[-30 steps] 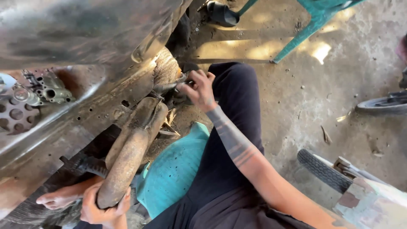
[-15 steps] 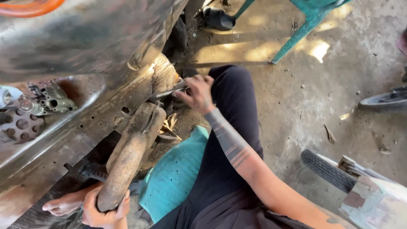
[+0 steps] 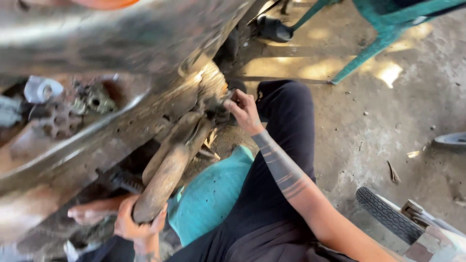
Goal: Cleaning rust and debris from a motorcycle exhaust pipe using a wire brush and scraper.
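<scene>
**Two hands on a rusty exhaust pipe under a vehicle frame**

The left hand (image 3: 141,224) is wrapped around the lower end of the exhaust pipe (image 3: 167,172), fingers curled closed about its rounded tip. The right hand (image 3: 245,110) is pinched shut at the pipe's upper end, where it meets the joint (image 3: 216,109) beneath the frame; what the fingertips grip there is too small and blurred to identify. The forearm carries dark banded markings.

The pipe runs diagonally from the joint at upper right down to the left hand at lower left, beneath the frame (image 3: 97,145) and above the person's lap. It is a long tube, brown with rust and dirt, swelling toward the lower end. It looks like rigid steel, likely fairly heavy and unbending, with a rough, flaky surface that should give grip rather than slip. The thick lower end and the narrow neck near the joint appear to be the 2 sound places to hold it.

Beyond the hands, the person sits on the concrete floor (image 3: 378,136) in dark trousers, a teal cushion (image 3: 213,194) beside the thigh. A bare foot (image 3: 90,213) shows just left of the left hand. A cluster of grimy metal parts (image 3: 73,106) sits at left. A teal chair leg (image 3: 369,53) stands behind, and a treaded tyre (image 3: 388,218) lies at lower right.
</scene>
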